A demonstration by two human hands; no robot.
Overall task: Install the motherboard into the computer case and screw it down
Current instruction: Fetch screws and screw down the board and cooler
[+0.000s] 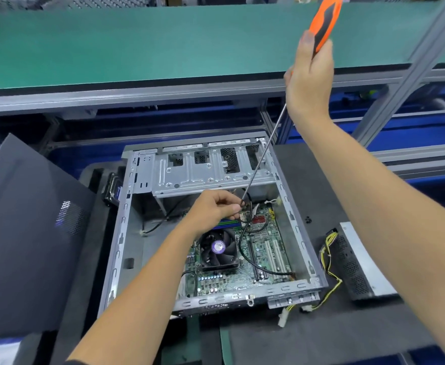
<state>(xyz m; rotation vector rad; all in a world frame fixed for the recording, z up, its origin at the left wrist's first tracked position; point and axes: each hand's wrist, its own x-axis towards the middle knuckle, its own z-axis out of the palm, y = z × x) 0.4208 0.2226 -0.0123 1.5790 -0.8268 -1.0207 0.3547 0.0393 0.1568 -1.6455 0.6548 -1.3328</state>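
Observation:
An open grey computer case (pixel 116 248) lies on a dark mat. Inside it sits the green motherboard (pixel 266 256) with a black CPU fan (pixel 218 248) and a black cable looping over it. My right hand (pixel 309 75) is raised high and grips the orange-and-black handle of a long screwdriver (pixel 324 22). Its thin steel shaft slants down into the case. My left hand (pixel 216 206) pinches around the shaft's tip, just above the board's far edge under the drive cage (pixel 205 167). Whether a screw sits at the tip is hidden by my fingers.
A power supply (pixel 358 262) with yellow and black wires lies right of the case. The dark side panel (pixel 29 233) leans at the left. A hard drive (pixel 113 191) lies behind the case's left corner. A green-topped shelf (pixel 163 40) spans the back.

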